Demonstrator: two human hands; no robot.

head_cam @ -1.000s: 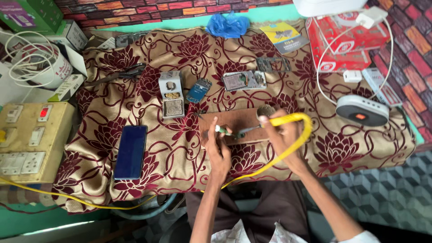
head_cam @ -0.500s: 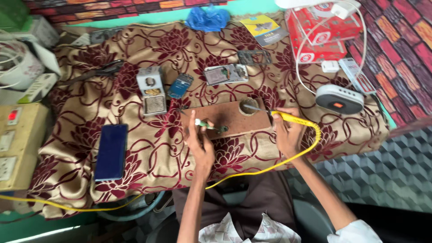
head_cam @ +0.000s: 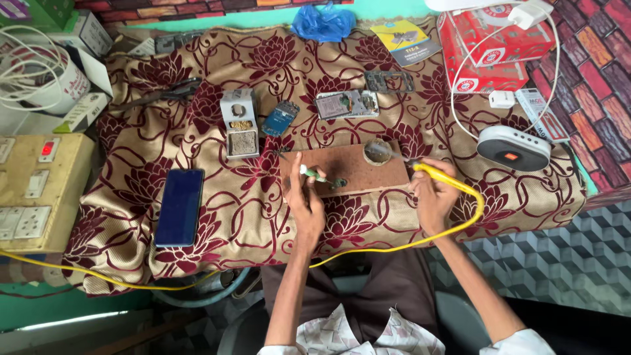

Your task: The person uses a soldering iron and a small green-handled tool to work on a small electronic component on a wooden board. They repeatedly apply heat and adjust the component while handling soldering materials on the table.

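Gripping a yellow soldering iron (head_cam: pixel 430 172), the right hand (head_cam: pixel 435 197) is dipping its tip into a small round tin (head_cam: pixel 376 151) on the wooden board (head_cam: pixel 355 172); the left hand (head_cam: pixel 303 197) is pinching a small green part (head_cam: pixel 319 177) nearby, apparently not yet soldered.

Head camera looks steeply down, moderately near

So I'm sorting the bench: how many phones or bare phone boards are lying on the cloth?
3: an intact dark phone at the left, a small blue board beside the white holder, and an opened phone above the wooden block. More may be hidden.
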